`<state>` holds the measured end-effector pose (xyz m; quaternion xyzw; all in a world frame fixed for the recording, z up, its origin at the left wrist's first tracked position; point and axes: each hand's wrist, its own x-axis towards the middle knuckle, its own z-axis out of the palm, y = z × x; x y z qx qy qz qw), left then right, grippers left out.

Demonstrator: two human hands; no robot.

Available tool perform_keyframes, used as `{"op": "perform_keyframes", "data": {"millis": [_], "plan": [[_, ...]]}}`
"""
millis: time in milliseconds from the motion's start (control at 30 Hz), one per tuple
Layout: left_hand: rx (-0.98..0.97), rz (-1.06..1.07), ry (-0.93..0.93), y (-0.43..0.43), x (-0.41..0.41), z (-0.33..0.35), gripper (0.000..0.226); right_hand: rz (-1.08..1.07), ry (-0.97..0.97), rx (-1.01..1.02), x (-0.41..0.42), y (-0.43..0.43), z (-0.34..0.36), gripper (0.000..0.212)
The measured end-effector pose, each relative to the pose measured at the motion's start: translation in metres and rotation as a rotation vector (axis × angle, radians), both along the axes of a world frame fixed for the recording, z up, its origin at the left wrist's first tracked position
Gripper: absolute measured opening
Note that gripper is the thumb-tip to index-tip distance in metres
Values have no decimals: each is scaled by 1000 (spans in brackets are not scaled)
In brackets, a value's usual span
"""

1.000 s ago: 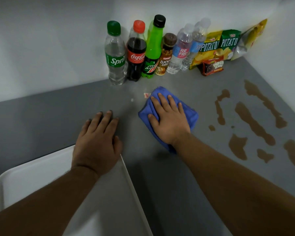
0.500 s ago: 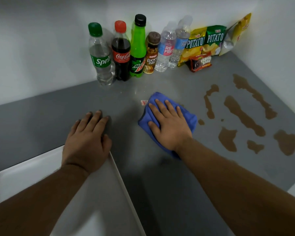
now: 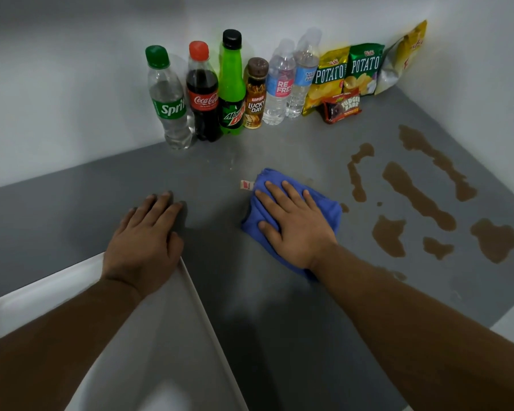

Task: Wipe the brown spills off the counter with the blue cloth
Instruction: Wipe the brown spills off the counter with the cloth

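Fingers (image 3: 275,192) of the right hand (image 3: 297,229) lie spread flat on the blue cloth (image 3: 330,213), mid desk (image 3: 72,209), just left of the brown spills (image 3: 419,198). The cloth looks soft and light and may bunch, so pressing from above suits it. The left hand (image 3: 143,232) rests flat.

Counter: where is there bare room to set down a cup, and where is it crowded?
Free: the grey stretch between the left hand and the Sprite bottle, and the strip between the tray and the right forearm. Crowded: the back wall, lined with bottles and snack bags; brown spills cover the area right of the cloth.
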<state>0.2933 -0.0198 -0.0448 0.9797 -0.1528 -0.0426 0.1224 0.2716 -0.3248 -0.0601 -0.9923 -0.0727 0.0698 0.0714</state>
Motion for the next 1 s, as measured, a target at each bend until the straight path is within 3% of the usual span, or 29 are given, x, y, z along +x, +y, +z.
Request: {"op": "perform_keyframes", "data": {"millis": [200, 400, 767, 900, 1000], "plan": [[-25, 97, 8, -7, -9, 1, 69, -171, 16, -3, 29, 25, 1, 65], [-1, 153, 23, -15, -9, 5, 70, 20, -1, 23, -15, 10, 1, 69], [-46, 63, -20, -101, 9, 7, 57, -187, 9, -6, 46, 17, 1, 63], [-71, 122, -49, -110, 11, -1, 52, -44, -27, 42, 12, 5, 0, 66], [-58, 110, -53, -110, 10, -6, 55, -84, -17, -12, 13, -19, -1, 70]]}}
